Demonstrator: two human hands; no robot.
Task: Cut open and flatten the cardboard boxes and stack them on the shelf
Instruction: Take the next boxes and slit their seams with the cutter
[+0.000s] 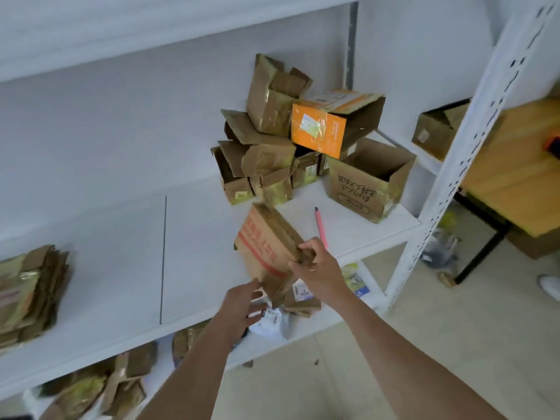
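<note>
Single view, from the camera on my head. It looks forward and down over my outstretched forearms onto the white shelf (194,262), close enough that my left hand (242,304) and right hand (315,268) sit low of centre. Wide angle: the shelf upright (454,153) bows at right, with floor (454,344) below.

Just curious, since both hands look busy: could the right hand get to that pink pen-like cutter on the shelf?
Probably yes: the pink cutter lies uncovered just beyond the right hand, which first must release the flattened cardboard box.
</note>
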